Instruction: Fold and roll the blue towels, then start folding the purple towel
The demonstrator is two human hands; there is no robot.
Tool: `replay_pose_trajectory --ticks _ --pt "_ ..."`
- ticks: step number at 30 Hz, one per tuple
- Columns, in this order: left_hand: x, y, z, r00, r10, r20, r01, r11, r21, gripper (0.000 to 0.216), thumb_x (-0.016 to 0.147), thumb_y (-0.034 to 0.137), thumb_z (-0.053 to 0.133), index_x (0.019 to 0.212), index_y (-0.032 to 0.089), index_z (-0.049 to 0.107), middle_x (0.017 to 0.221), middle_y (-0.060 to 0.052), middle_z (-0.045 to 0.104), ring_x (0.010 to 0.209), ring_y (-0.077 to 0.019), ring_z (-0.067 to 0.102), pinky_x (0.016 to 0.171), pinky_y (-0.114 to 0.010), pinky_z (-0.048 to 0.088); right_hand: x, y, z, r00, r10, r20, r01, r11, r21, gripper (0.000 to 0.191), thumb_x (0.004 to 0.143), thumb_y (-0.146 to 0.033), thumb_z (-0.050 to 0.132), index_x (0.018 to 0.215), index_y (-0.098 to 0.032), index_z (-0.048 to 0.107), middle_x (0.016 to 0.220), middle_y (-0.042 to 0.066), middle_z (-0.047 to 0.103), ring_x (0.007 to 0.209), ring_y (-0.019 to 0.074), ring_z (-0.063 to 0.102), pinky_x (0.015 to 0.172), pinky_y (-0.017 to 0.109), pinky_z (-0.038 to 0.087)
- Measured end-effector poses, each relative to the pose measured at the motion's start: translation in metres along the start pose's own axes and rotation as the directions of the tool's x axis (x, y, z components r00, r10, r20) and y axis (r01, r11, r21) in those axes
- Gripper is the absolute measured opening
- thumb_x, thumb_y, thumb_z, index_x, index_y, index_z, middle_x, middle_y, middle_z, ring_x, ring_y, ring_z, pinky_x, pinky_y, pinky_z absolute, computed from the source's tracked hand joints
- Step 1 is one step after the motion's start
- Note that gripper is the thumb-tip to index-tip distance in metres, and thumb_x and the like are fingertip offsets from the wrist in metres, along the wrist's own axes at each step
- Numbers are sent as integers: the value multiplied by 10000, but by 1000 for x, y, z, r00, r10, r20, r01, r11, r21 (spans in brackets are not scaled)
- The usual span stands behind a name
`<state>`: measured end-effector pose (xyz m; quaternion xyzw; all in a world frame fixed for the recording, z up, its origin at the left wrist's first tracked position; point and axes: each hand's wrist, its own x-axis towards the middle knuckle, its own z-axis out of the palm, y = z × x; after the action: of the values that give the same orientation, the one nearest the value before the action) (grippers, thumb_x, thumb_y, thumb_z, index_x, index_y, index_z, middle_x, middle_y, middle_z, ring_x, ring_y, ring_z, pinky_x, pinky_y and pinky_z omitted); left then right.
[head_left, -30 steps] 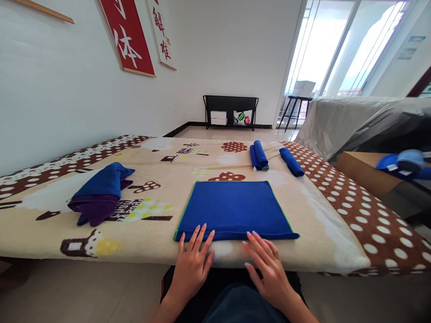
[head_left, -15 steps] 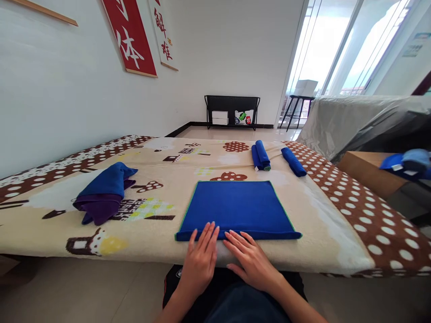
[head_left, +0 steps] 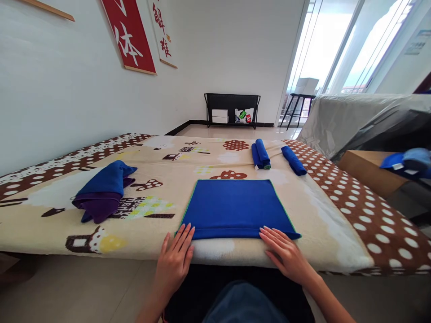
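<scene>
A blue towel [head_left: 235,204] with green stitched edges lies flat before me, its near edge rolled into a narrow strip. My left hand [head_left: 175,255] rests its outstretched fingers on the left end of that strip. On the strip's right part lie the fingers of my right hand [head_left: 286,251], also extended. Neither hand grasps the cloth. Beyond the towel are rolled blue towels [head_left: 261,154], side by side, and another blue roll [head_left: 294,160] to their right. A loose heap of blue and purple cloths [head_left: 104,190] sits at the left.
A patterned blanket [head_left: 188,179] covers the bed, its front edge close to my body. Right of it stand a cardboard box [head_left: 367,172] with blue cloths and a plastic-covered piece of furniture [head_left: 363,112]. A black rack [head_left: 232,105] stands by the far wall.
My hands have moved apart along the rolled edge, the left one leftward and the right one rightward, from the middle towards its ends. The other cloths stay put.
</scene>
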<state>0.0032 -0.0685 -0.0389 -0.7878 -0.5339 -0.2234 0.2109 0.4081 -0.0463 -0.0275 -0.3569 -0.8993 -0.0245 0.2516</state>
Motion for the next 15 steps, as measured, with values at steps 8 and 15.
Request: replay_pose_trajectory --ticks 8,15 --pt "-10 -37 -9 993 120 -3 -120 992 -26 595 927 109 406 1509 231 396 1474 -87 532 1332 -204 532 1157 -398 202 -39 38 -16 993 90 -74 -94 994 -56 525 981 -205 501 1498 -260 430 1482 53 509 1382 224 472 1110 419 453" --pt "-3 -42 -10 996 77 -52 -75 996 45 467 890 138 512 1331 272 589 1388 -74 612 1232 -260 581 1039 -423 304 -61 62 -16 973 190 -128 -210 964 -164 386 980 -263 495 1349 -317 594 1416 33 577 1316 267 532 1023 467 440"
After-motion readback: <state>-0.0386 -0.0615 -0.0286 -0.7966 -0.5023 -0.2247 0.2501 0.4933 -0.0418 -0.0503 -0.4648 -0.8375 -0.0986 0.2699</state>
